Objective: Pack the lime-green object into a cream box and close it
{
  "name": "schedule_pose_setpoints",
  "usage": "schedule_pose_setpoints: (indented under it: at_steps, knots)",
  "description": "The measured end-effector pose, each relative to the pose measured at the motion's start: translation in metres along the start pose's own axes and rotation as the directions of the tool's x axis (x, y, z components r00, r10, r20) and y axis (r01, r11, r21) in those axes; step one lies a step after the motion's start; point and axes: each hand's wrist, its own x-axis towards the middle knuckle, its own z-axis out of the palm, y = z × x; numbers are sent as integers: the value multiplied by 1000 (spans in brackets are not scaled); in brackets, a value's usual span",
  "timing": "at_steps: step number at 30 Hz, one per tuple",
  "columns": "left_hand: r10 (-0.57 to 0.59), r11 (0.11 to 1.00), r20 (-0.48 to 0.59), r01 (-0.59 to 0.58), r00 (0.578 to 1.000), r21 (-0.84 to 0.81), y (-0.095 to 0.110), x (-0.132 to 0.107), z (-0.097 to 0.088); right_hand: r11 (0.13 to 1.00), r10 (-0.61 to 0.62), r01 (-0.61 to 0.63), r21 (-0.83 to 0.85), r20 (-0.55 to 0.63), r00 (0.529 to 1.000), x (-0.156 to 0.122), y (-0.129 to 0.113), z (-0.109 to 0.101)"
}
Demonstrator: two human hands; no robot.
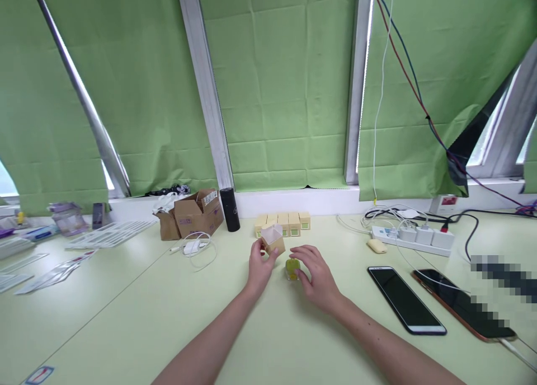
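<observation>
My left hand (260, 268) is closed around a small cream cardboard box (273, 239), held tilted above the table with its top flaps up. Just right of the box, a small squat glass jar with a yellow-green lid (292, 266) stands on the table. My right hand (315, 274) curves around the jar's right side with thumb and fingers apart; the thumb tip is at the lid's edge. Whether it touches the lid firmly I cannot tell. Behind both hands, several similar small cream boxes (294, 222) with green-framed labels stand grouped together.
Behind to the left are an open brown carton (197, 217), a black cylinder (229, 210) and a white charger with cable (194, 247). At right lie a power strip (413, 239), a beige object (376, 245) and two phones, one white-edged (406, 298), one orange-edged (459, 304).
</observation>
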Motion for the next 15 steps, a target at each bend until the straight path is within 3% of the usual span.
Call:
schedule_pose_setpoints:
  at_steps: [4,8,11,15]
  knots:
    - [-107,994,-7,107,994,17,-16,9,-5,979,160,-157,-133,6,987,-4,11,6]
    - [-181,981,55,184,982,-58,-20,11,-6,967,194,-182,-180,53,980,-10,20,12]
    - [-181,980,110,189,977,-66,-20,9,-5,955,220,-192,-227,106,970,-10,21,10]
    - [-178,982,189,186,966,-26,-21,5,-5,888,357,-283,-362,156,921,-1,20,-2]
